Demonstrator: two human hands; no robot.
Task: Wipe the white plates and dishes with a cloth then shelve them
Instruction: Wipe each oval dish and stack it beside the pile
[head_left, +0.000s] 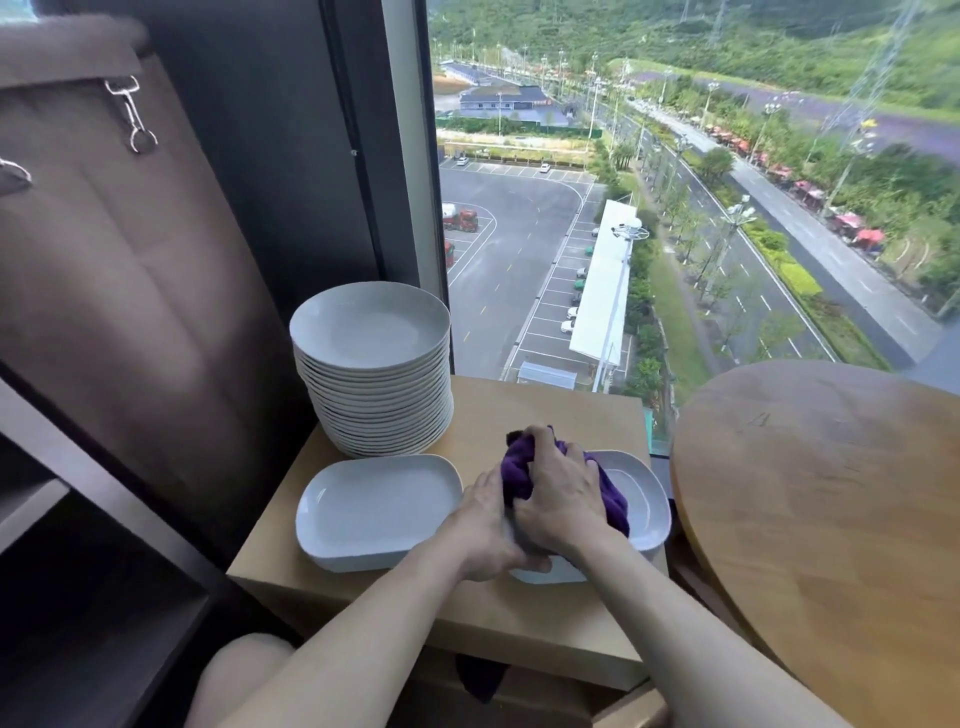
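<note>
Wiping a white dish (641, 501) with a purple cloth (519, 467) on a small table (540, 410) by the window

Risks, as I judge them: the dish sits near the table's front right corner, so a hard push of the cloth could slide it toward the edge; it also lies just beside a second dish (379, 506), and a sideways shove could knock the two together. The tall plate stack (371, 369) stands close behind and looks easy to catch with an elbow when lifting. Right hand (563, 499): fingers curled tight over the bunched cloth, pressing it into the dish. Left hand (485, 530): fingers partly closed around the dish's near left rim, steadying it; fingertips hidden under the right hand, so exact grip unclear. Dark shelves (104, 597) stand to the left, none of this ware on them yet
</note>
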